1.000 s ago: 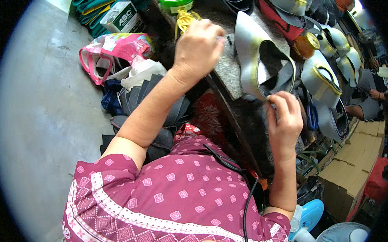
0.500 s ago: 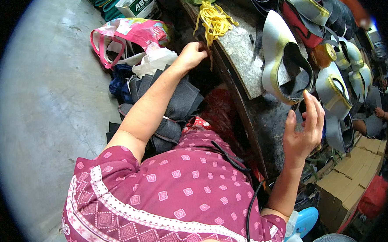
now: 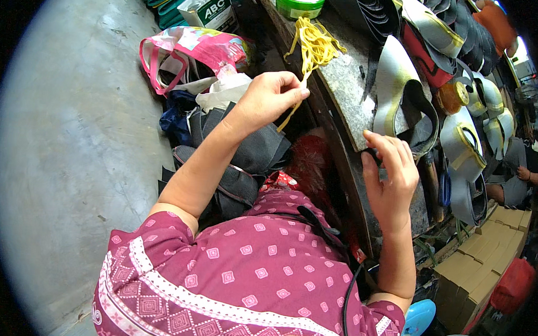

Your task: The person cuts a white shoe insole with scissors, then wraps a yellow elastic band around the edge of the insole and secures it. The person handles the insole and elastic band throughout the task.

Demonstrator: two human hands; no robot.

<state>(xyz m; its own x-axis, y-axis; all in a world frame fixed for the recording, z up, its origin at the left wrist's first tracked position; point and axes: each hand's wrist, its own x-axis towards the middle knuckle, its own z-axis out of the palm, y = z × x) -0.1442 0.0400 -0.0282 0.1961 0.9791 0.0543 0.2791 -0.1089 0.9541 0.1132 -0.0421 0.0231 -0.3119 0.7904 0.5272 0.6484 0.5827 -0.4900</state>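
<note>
A bundle of thin yellow strips (image 3: pixel 315 45) lies at the far-left end of the bench, some hanging over the edge. My left hand (image 3: pixel 269 101) is closed in a pinch on one of these strips, whose loose end dangles below the fingertips. Above the bench's near part is my right hand (image 3: pixel 391 180), thumb and fingers curved but apart, beside the corner of a grey stone slab (image 3: pixel 351 87). I see nothing held in it, though a dark patch shows between thumb and forefinger. Just beyond it stands a curved grey-white piece with yellowed edges and dark lining (image 3: pixel 391 74).
Behind the strips stands a green tub (image 3: pixel 299 5). More curved pieces (image 3: pixel 462 138) and an amber jar (image 3: pixel 452 97) sit to the right, near cardboard boxes (image 3: pixel 480 258). At left, a pink bag (image 3: pixel 193 48) and dark fabric pieces (image 3: pixel 246 139) lie beside the bench.
My left hand has risen to the right and now pinches a yellow strip. My right hand has moved left, away from the curved piece to the slab's corner. The view has shifted slightly.
</note>
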